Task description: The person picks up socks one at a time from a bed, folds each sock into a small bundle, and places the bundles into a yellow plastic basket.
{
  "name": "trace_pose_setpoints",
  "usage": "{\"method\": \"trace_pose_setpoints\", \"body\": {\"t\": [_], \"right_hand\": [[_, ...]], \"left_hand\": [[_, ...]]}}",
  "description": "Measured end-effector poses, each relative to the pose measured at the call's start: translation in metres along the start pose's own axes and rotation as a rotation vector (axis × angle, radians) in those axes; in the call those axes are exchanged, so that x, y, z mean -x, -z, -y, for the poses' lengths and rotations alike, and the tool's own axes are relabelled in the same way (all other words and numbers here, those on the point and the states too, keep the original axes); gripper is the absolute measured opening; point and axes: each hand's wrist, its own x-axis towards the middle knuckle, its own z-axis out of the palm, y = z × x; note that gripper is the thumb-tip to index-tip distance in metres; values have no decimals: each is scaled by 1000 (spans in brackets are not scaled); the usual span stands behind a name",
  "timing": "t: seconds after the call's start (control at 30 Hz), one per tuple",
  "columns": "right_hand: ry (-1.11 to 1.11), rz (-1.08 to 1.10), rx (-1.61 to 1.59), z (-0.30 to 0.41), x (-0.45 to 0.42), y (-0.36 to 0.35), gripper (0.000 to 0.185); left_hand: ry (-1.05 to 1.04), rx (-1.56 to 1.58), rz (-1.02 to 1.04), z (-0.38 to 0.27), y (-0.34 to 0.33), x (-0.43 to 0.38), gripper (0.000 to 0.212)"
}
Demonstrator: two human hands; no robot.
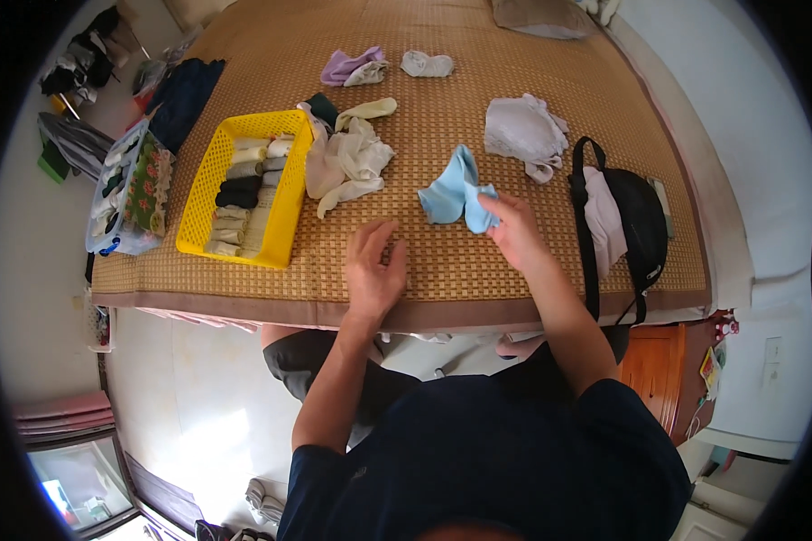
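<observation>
Between the thumb and fingers of my right hand (pixel 514 228) is one end of a pair of light blue socks (pixel 450 193); the rest spreads over the woven mat (pixel 446 280) on the bed. My left hand (pixel 377 267) hovers at or just over the mat, fingers apart, holding nothing. To its left stands a yellow plastic basket (pixel 291 233) with rolled socks (pixel 238 193) in rows, grey, black and cream. A loose heap of cream and white socks (pixel 355 159) lies against the basket's right side. Farther back are a lilac sock bundle (pixel 352 65) and a white bundle (pixel 427 64).
A white lace bra (pixel 524 128) lies beyond the blue socks. On the right is a black bag (pixel 633 223) with pale pink cloth (pixel 603 220) on it. A clear plastic bin (pixel 125 196) with clothes stands at the left edge, near dark folded clothing (pixel 186 98).
</observation>
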Motion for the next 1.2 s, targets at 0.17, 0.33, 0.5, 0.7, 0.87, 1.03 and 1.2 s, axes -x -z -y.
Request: {"method": "trace_pose_setpoints", "body": {"t": [0.17, 0.33, 0.5, 0.7, 0.87, 1.03, 1.2], "right_hand": [[-9, 15, -114, -9, 40, 2, 30], [-41, 38, -48, -5, 73, 10, 35], [30, -33, -227, 3, 88, 20, 42], [0, -248, -255, 20, 98, 47, 42], [4, -278, -236, 24, 104, 56, 42], [85, -208, 21, 26, 105, 34, 35], [345, 228, 821, 27, 116, -6, 33]], "left_hand": [[-43, -92, 68, -18, -51, -6, 59], [-59, -211, 91, -14, -78, -18, 63], [-83, -253, 89, -3, -77, -19, 35], [-168, -421, -46, 5, -44, -16, 22], [-211, -455, -82, -12, -23, -8, 31], [-172, 84, 133, -66, -24, 21, 55], [-172, 88, 266, -96, -20, 24, 76]]}}
